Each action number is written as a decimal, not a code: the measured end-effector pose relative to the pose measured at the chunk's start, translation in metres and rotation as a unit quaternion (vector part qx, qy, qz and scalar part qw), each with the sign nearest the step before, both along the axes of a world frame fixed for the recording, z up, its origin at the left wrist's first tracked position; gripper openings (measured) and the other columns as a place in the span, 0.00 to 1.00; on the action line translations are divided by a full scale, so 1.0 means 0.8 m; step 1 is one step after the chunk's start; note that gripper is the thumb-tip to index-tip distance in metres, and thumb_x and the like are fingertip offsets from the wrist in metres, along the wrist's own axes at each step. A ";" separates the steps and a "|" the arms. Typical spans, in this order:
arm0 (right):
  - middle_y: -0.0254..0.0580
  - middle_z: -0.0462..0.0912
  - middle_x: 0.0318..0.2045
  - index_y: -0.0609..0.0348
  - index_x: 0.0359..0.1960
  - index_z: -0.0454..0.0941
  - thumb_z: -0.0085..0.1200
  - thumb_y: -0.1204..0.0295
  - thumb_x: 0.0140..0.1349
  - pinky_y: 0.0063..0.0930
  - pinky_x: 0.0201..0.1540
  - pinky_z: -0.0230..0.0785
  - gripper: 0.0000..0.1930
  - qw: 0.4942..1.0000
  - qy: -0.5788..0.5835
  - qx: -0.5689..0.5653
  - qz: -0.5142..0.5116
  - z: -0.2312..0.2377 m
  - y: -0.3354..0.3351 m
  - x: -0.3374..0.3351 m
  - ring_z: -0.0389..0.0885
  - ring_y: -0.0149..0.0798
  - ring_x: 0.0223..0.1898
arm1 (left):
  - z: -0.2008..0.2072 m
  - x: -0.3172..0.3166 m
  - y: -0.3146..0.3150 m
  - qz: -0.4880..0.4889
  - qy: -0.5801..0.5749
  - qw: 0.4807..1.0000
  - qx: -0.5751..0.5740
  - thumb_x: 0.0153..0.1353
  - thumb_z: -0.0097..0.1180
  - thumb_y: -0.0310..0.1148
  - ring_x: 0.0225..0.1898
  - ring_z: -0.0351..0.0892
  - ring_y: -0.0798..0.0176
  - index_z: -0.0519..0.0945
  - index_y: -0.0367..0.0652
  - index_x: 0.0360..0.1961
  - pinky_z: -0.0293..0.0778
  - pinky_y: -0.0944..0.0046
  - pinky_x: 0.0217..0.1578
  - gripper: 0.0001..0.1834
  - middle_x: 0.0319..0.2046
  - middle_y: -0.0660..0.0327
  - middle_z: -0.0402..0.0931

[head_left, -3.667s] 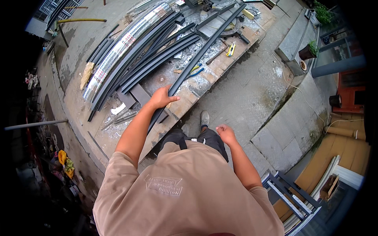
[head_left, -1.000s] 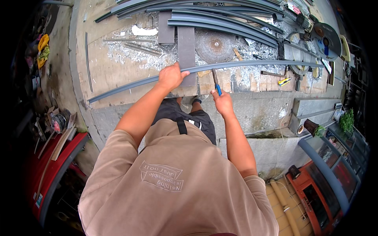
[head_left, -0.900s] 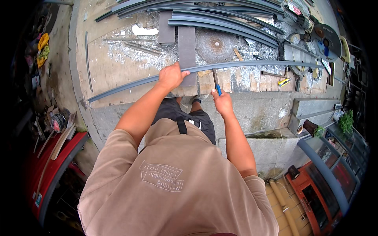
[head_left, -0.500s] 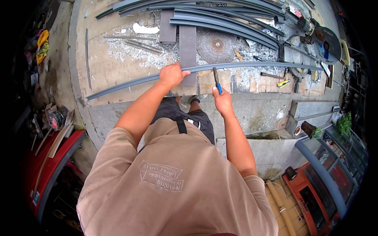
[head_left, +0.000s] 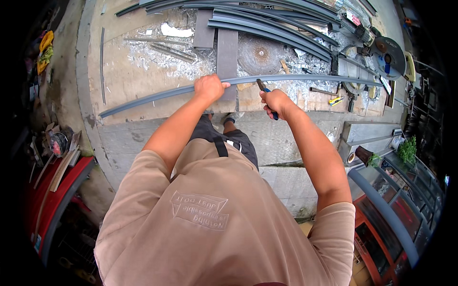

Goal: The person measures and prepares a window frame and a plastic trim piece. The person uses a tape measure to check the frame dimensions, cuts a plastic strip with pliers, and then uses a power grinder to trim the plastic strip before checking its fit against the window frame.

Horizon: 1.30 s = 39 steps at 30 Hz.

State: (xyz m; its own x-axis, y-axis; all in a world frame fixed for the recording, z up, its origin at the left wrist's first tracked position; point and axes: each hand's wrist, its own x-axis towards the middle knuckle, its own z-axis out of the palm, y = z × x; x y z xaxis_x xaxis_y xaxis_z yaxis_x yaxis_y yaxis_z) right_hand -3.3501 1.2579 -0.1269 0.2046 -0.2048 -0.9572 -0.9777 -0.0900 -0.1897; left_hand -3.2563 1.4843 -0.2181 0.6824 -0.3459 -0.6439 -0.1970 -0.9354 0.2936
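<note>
Plainly, from my end, the left hand (head_left: 209, 89) is wrapped around the grey strip (head_left: 162, 96), which runs out on both sides of it across the bench (head_left: 125, 64). I have the right hand (head_left: 277, 102) closed on the pliers (head_left: 261, 86), just right of the left hand; their tip meets the strip's near edge, though I can't tell whether they bite it.

As for writing, I see pale outlined lettering, upside down to me, on the shirt (head_left: 205, 250) behind both hands. Well to the right hand's right, the saw (head_left: 390, 56) carries pale lettering on its dark guard, and left of that guard sits a small red-and-white label (head_left: 352, 18), too small to make out.

Nearer the right hand, to its right, lies a yellow knife (head_left: 336, 101). Beyond both hands I see a toothed disc (head_left: 260, 53) and a stack of grey bars (head_left: 274, 29).
</note>
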 end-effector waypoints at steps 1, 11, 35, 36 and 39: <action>0.40 0.74 0.21 0.60 0.36 0.74 0.54 0.56 0.79 0.36 0.20 0.64 0.19 1.000 0.022 0.008 0.003 0.007 -0.003 0.012 0.69 0.35 0.17 | 0.000 0.000 0.001 0.000 -0.004 1.000 -0.009 0.68 0.59 0.66 0.56 0.87 0.46 0.87 0.38 0.50 0.77 0.46 0.58 0.36 0.49 0.47 0.89; 0.37 0.76 0.25 0.51 0.38 0.75 0.53 0.56 0.79 0.34 0.23 0.66 0.14 0.993 0.115 0.008 0.010 -0.003 -0.020 0.048 0.72 0.33 0.20 | 0.001 0.004 0.003 -0.003 -0.004 1.000 -0.022 0.69 0.58 0.66 0.56 0.87 0.45 0.86 0.37 0.53 0.78 0.46 0.58 0.37 0.49 0.46 0.89; 0.43 0.81 0.22 0.64 0.33 0.82 0.58 0.51 0.76 0.40 0.35 0.72 0.25 0.943 -0.282 -0.159 -0.072 -0.032 0.038 -0.208 0.76 0.38 0.26 | 0.063 0.012 0.022 -0.052 0.418 0.886 -0.192 0.79 0.51 0.61 0.18 0.77 0.66 0.81 0.35 0.41 0.75 0.58 0.24 0.33 0.23 0.61 0.78; 0.46 0.81 0.22 0.64 0.33 0.81 0.58 0.51 0.76 0.41 0.35 0.72 0.25 0.948 -0.268 -0.165 -0.051 -0.027 0.036 -0.208 0.78 0.42 0.26 | 0.068 0.007 0.019 -0.057 0.418 0.886 -0.192 0.79 0.51 0.61 0.18 0.77 0.66 0.81 0.35 0.41 0.75 0.58 0.24 0.33 0.23 0.61 0.78; 0.51 0.82 0.23 0.65 0.32 0.81 0.57 0.51 0.76 0.46 0.37 0.72 0.25 0.955 -0.238 -0.177 -0.008 -0.002 0.030 -0.198 0.81 0.49 0.27 | 0.065 -0.022 0.019 -0.215 0.076 0.950 -0.215 0.75 0.58 0.55 0.38 0.88 0.39 0.80 0.36 0.50 0.81 0.43 0.40 0.28 0.34 0.44 0.86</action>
State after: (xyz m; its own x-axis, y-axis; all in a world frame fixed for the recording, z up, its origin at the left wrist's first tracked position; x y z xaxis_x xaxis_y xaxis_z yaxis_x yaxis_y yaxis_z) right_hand -3.5085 1.2819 -0.1286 0.5937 -0.5057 -0.6260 -0.7897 -0.2166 -0.5740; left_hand -3.2735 1.4994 -0.1663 0.3295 -0.8247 -0.4596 -0.4587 -0.5653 0.6856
